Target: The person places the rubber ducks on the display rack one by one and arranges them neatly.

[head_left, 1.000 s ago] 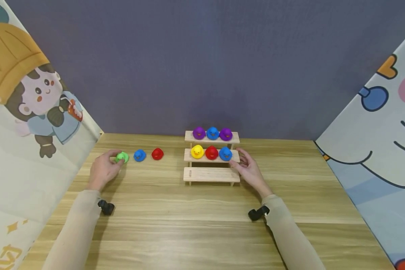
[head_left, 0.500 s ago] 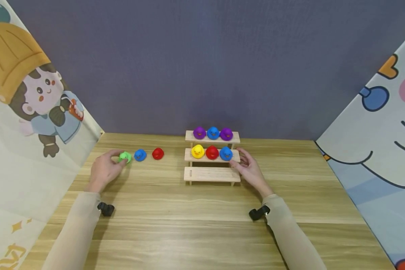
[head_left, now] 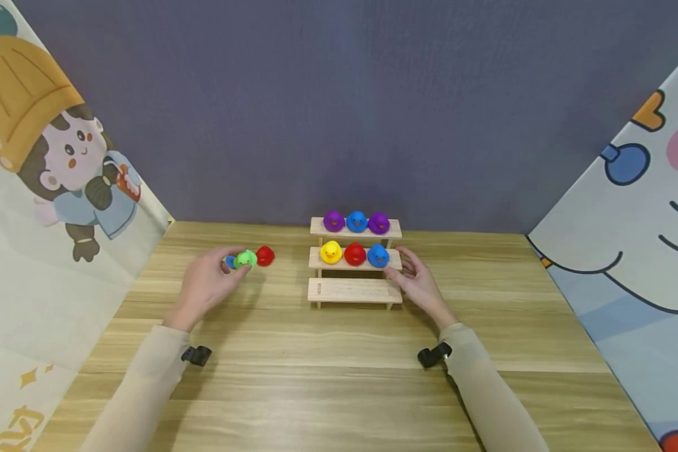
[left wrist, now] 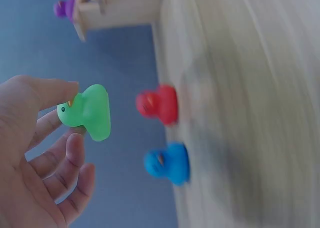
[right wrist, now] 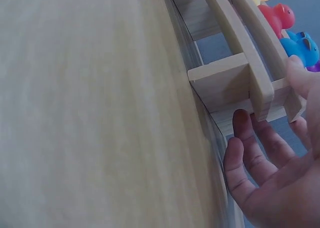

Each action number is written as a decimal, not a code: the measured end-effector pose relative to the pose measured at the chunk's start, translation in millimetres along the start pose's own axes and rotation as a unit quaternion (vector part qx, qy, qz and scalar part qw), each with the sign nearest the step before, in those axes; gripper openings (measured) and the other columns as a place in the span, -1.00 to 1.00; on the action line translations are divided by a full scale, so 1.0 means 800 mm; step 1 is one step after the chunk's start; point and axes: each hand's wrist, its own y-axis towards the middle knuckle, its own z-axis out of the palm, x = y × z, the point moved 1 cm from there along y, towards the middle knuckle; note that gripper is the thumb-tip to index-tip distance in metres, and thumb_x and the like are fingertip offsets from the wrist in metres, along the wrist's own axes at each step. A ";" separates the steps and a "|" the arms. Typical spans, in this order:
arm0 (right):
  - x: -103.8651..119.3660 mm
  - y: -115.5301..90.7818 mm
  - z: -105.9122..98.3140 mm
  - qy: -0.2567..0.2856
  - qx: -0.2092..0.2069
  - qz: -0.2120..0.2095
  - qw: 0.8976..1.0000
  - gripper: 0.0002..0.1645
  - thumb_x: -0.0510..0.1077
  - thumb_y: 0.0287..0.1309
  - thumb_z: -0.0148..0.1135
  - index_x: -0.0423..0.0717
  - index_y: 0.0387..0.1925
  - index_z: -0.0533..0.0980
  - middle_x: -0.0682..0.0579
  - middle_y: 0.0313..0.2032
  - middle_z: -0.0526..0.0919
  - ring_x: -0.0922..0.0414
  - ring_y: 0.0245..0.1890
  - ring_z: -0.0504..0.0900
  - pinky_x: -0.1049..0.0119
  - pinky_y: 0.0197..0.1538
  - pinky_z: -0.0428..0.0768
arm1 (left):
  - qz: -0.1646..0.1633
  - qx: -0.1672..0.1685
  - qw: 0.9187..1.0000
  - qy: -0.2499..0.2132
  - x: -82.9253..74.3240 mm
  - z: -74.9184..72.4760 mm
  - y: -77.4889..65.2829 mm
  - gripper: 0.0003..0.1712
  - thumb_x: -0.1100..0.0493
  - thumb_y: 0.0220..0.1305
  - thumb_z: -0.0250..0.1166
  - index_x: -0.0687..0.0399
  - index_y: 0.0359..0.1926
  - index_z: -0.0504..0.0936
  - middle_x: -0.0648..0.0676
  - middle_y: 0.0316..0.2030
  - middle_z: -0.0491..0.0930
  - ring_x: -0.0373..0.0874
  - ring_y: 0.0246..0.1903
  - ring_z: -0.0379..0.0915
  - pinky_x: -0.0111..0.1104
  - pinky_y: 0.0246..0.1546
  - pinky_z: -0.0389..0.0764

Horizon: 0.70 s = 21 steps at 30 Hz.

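My left hand (head_left: 209,282) pinches a light green rubber duck (head_left: 245,258) between thumb and fingers. In the left wrist view the green duck (left wrist: 95,111) is held clear of the tabletop. Behind it in the head view, a blue duck (head_left: 230,261) is partly hidden; a red duck (head_left: 265,255) sits to its right. My right hand (head_left: 420,289) holds the right end of the three-step wooden stand (head_left: 355,290), thumb at the middle shelf's front, beside a blue duck (head_left: 378,255). The right wrist view shows the lower fingers (right wrist: 244,123) loosely bent beside the stand's end.
On the middle shelf, a yellow duck (head_left: 331,252) and a red duck (head_left: 355,254) stand left of the blue one. The top shelf bears a purple (head_left: 334,221), a blue (head_left: 356,221) and another purple duck (head_left: 379,223). A dark wall (head_left: 339,113) rises behind the table.
My left hand has lifted the green duck from the left end of the row and carried it right, in front of the blue duck. The right hand stays at the stand.
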 end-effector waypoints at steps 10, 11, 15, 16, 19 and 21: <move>0.007 -0.002 -0.002 -0.012 0.005 0.004 1.000 -0.06 0.06 0.42 0.40 0.00 0.65 0.19 -0.36 0.44 0.48 -0.26 0.43 0.53 -0.13 0.47 0.49 | 0.086 0.007 0.996 -0.027 -0.071 0.020 -0.011 -0.54 -0.01 0.31 0.53 0.02 0.17 0.76 0.06 -0.04 0.79 -0.15 -0.34 0.54 -0.32 -0.38 0.48; 0.007 -0.002 -0.002 -0.012 0.006 0.005 1.000 -0.06 0.06 0.42 0.40 0.00 0.65 0.19 -0.36 0.44 0.49 -0.26 0.42 0.54 -0.13 0.46 0.50 | 0.095 0.009 0.995 -0.031 -0.078 0.023 -0.012 -0.54 0.00 0.30 0.53 0.01 0.17 0.77 0.05 -0.06 0.80 -0.17 -0.35 0.53 -0.34 -0.39 0.47; 0.007 -0.002 -0.002 -0.015 0.008 0.005 1.000 -0.06 0.08 0.43 0.39 0.00 0.66 0.17 -0.35 0.44 0.49 -0.26 0.40 0.56 -0.13 0.43 0.52 | 0.108 0.026 0.993 -0.050 -0.102 0.038 -0.015 -0.56 0.00 0.29 0.55 -0.06 0.17 0.77 -0.03 -0.11 0.79 -0.20 -0.36 0.50 -0.36 -0.45 0.45; 0.008 -0.002 -0.002 -0.016 0.008 0.005 1.000 -0.05 0.08 0.44 0.39 0.00 0.66 0.17 -0.35 0.44 0.49 -0.26 0.40 0.57 -0.12 0.43 0.53 | 0.107 0.031 0.992 -0.053 -0.107 0.043 -0.016 -0.56 -0.01 0.29 0.54 -0.07 0.17 0.77 -0.04 -0.10 0.79 -0.20 -0.37 0.50 -0.37 -0.45 0.44; 0.008 -0.003 -0.001 -0.014 0.008 0.007 1.000 -0.05 0.07 0.43 0.39 0.01 0.66 0.17 -0.35 0.43 0.50 -0.25 0.38 0.58 -0.11 0.41 0.54 | 0.102 0.045 0.992 -0.061 -0.121 0.056 -0.018 -0.56 -0.03 0.29 0.55 -0.10 0.16 0.77 -0.04 -0.03 0.78 -0.22 -0.37 0.47 -0.38 -0.45 0.44; 0.010 -0.004 0.000 -0.012 0.008 0.009 1.000 -0.05 0.07 0.43 0.40 0.02 0.66 0.18 -0.35 0.42 0.51 -0.25 0.37 0.59 -0.11 0.41 0.55 | 0.103 0.048 0.992 -0.061 -0.129 0.065 -0.018 -0.56 -0.03 0.29 0.55 -0.12 0.16 0.78 -0.02 0.01 0.78 -0.24 -0.38 0.46 -0.38 -0.41 0.45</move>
